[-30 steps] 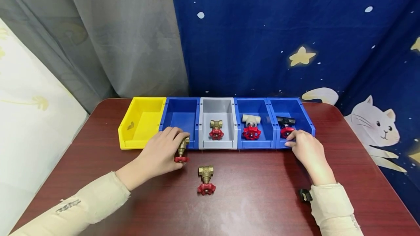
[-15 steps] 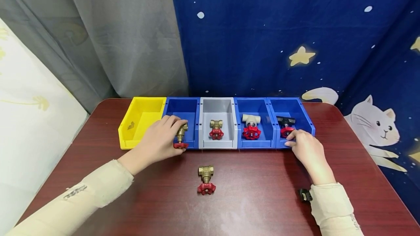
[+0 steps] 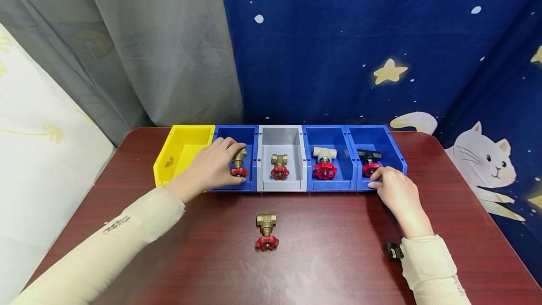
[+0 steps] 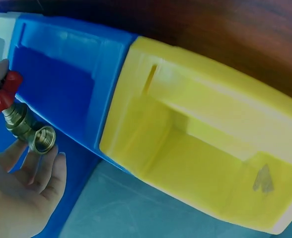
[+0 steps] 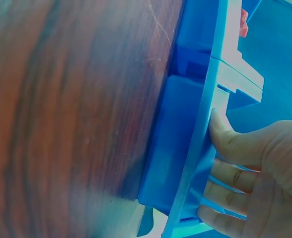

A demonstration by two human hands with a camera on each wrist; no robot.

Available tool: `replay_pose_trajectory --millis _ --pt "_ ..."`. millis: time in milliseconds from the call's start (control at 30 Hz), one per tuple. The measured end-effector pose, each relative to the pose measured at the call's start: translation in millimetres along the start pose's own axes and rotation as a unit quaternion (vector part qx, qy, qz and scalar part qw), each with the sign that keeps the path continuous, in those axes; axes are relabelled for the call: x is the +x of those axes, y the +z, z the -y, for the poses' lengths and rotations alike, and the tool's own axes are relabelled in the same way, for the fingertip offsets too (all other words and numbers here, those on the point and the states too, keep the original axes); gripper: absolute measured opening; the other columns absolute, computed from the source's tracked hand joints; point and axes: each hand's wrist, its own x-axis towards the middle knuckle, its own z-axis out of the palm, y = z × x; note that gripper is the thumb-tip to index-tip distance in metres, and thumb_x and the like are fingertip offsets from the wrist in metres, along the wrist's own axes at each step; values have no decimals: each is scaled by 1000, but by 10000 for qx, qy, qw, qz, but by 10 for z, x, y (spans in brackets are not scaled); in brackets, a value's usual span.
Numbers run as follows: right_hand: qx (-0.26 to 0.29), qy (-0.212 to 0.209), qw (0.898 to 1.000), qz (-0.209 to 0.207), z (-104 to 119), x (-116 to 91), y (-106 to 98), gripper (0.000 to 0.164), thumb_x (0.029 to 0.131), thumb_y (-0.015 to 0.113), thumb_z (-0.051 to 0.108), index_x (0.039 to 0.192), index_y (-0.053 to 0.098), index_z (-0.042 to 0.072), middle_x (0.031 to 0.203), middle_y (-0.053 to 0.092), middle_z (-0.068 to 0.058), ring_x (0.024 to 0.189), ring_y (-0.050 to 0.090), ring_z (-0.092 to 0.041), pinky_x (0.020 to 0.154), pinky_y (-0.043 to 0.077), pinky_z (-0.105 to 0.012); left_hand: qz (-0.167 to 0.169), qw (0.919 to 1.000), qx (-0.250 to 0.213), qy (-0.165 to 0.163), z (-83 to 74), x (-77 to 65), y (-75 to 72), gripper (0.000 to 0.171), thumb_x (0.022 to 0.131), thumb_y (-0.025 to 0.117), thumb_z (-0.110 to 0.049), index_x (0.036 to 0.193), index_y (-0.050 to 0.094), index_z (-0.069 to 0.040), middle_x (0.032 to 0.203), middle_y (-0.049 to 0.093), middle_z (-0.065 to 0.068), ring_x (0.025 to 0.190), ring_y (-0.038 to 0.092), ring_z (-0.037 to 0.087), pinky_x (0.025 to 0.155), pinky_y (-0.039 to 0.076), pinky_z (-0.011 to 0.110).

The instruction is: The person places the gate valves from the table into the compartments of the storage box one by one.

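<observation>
In my left hand [image 3: 213, 166] is a brass valve [image 3: 238, 158] with a red handwheel. I hold it between thumb and fingers, inside the second bin from the left, a blue one [image 3: 250, 138]. The left wrist view shows the valve's threaded brass end [image 4: 42, 140] by my fingertips and my thumb at the wheel. At the far right, my right hand [image 3: 395, 194] rests on the front edge of another blue bin [image 5: 193, 163], thumb and fingers apart. Just beyond its fingertips lies a black valve [image 3: 369, 156] with a red wheel.
A second brass valve [image 3: 266, 232] lies on the table before the bins. The grey bin [image 3: 281, 186] holds a brass valve [image 3: 279, 166]; the blue bin beside it holds a white one [image 3: 324, 161]. Leftmost stands a yellow bin [image 3: 163, 173].
My left hand has carried the brass valve forward, from the blue bin's front edge to inside it. My right hand has stayed in place.
</observation>
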Motion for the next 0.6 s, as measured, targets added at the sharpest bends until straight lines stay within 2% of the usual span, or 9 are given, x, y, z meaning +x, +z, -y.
replay_pose_trajectory --millis 233,600 --pt "-3 -18 10000 -31 6 -15 -2 14 89 73 11 96 70 -1 103 66 -26 95 61 -46 79 51 -62 279 9996 83 -18 62 145 11 85 72 86 -47 138 55 -3 122 57 14 108 50 29 95 50 46" --pt "0 -20 10000 -44 3 -9 0 14 89 73 12 96 70 0 103 65 -26 94 61 -46 79 51 -62 483 9987 181 -11 170 285 161 85 71 87 -47 134 56 0 121 57 17 108 51 33 99 48 47"
